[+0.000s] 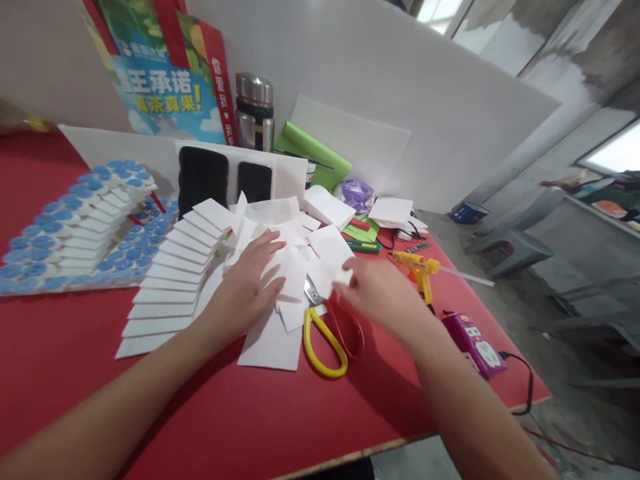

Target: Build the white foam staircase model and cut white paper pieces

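Note:
My left hand (253,283) lies with its fingers spread on a loose pile of white paper pieces (287,233). On the right, my right hand (377,290) is slightly blurred, its fingers curled at the edge of a piece of white paper (327,250), which they appear to pinch. Between the hands lie scissors with one yellow and one red handle (325,353); paper covers part of their blades. A larger white paper piece (273,343) rests flat under the pile. Beside my left wrist, white folded strips (170,283) form a curved, stepped row.
A blue-and-white stepped paper model (65,230) stands at the left. Behind are a black phone (203,180), a smaller phone (254,181) and a steel flask (255,110). To the right lie a yellow glue gun (417,267), a green cutter (363,246) and a purple power box (475,343) with its cord.

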The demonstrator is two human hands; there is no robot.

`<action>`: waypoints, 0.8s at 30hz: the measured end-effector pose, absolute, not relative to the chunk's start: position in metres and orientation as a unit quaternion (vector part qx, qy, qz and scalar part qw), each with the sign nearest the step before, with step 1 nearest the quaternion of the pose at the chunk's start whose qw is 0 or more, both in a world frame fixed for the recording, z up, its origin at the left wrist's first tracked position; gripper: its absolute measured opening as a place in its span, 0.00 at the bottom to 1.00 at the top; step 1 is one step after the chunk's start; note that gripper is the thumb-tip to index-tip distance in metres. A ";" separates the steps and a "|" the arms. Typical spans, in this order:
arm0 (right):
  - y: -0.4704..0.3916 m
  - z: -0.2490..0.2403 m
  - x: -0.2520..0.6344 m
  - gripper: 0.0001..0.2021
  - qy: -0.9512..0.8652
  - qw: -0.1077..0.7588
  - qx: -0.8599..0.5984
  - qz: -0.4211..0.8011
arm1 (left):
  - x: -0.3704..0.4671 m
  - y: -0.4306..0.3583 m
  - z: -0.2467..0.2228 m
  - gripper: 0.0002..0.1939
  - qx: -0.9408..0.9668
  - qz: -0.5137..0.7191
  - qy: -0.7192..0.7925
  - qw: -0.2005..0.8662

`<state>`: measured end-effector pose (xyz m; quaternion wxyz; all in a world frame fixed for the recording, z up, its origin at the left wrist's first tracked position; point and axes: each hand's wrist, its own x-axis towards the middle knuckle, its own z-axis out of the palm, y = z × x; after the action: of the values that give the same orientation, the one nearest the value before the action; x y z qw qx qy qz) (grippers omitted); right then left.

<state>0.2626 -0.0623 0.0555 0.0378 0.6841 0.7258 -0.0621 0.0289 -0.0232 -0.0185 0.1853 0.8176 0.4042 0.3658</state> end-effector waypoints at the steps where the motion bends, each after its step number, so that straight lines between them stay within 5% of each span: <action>1: -0.051 0.056 0.269 0.11 0.707 0.024 0.707 -0.032 | 0.029 -0.024 -0.018 0.23 0.821 0.363 0.401 0.183; 6: -0.010 0.019 0.292 0.20 0.621 -0.013 0.783 -0.035 | 0.029 -0.027 -0.019 0.20 0.823 0.359 0.406 0.172; 11: -0.003 -0.015 0.311 0.07 0.621 -0.158 0.757 -0.129 | 0.030 -0.030 -0.020 0.18 0.822 0.358 0.405 0.179; 17: -0.001 -0.017 0.335 0.18 0.518 -0.460 0.657 -0.297 | 0.029 -0.030 -0.021 0.15 0.820 0.359 0.400 0.199; 20: -0.001 -0.017 0.337 0.18 0.539 -0.426 0.674 -0.273 | 0.030 -0.030 -0.022 0.15 0.823 0.360 0.394 0.193; 24: -0.004 -0.015 0.328 0.18 0.634 -0.266 0.724 -0.049 | 0.031 -0.029 -0.023 0.15 0.826 0.362 0.390 0.189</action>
<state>0.3283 -0.0044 -0.0154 -0.2663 0.7244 0.6339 -0.0492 0.0306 -0.0292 -0.0229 0.1888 0.8255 0.3900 0.3617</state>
